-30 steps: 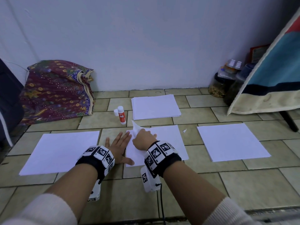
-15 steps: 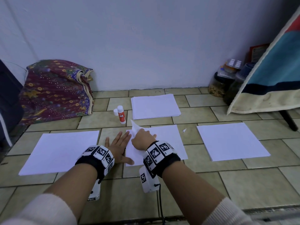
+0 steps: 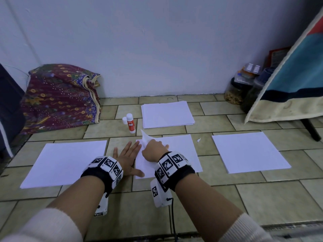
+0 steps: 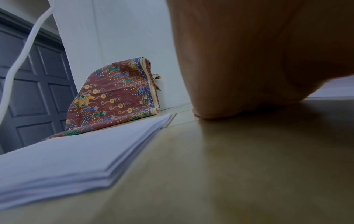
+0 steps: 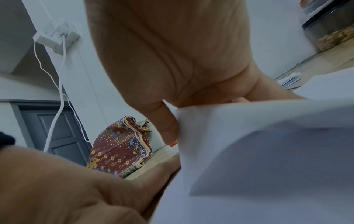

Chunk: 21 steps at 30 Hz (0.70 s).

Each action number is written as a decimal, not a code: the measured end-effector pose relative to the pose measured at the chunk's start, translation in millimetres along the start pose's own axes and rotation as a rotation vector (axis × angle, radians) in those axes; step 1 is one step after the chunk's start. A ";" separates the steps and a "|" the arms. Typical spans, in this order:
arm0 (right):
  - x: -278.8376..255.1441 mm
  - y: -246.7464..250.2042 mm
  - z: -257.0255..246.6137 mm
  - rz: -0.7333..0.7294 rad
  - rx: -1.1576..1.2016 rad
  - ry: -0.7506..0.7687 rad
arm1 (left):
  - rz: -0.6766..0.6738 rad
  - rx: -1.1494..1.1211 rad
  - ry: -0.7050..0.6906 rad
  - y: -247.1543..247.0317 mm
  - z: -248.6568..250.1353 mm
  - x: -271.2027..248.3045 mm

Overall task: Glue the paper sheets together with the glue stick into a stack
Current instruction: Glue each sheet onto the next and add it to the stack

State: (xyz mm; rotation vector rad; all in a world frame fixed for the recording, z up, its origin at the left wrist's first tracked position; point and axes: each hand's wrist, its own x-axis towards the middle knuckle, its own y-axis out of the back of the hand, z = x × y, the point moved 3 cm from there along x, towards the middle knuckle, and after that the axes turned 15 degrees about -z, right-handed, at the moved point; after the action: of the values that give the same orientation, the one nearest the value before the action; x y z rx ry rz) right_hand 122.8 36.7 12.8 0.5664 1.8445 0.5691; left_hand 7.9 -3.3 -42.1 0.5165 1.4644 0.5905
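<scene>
White paper lies in several piles on the tiled floor: a middle pile (image 3: pixel 181 151), a left pile (image 3: pixel 64 163), a right pile (image 3: pixel 248 151) and a far pile (image 3: pixel 167 113). My right hand (image 3: pixel 153 150) pinches the far left corner of the middle pile's top sheet (image 5: pixel 249 144) and holds it curled up. My left hand (image 3: pixel 128 158) lies flat, fingers spread, on the floor and the middle pile's left edge. The glue stick (image 3: pixel 130 123) stands upright beyond the hands, its white cap (image 3: pixel 124 120) beside it.
A folded batik cloth (image 3: pixel 59 96) leans on the wall at the far left. Jars (image 3: pixel 239 89) and a leaning board (image 3: pixel 288 75) stand at the far right. A small paper scrap (image 3: pixel 198 140) lies between the middle and right piles.
</scene>
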 end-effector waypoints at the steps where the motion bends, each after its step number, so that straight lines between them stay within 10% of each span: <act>1: -0.1 0.3 0.0 0.000 0.004 0.002 | 0.001 0.001 -0.001 0.0 -0.2 0.1; 21: -2.1 0.1 -1.5 0.005 -0.025 0.001 | -0.001 0.000 -0.004 0.1 0.0 0.1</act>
State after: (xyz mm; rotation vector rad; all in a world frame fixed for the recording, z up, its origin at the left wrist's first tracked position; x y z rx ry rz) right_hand 122.1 35.3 14.7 0.5541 1.8353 0.5944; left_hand 7.9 -3.2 -42.1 0.5172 1.4612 0.5886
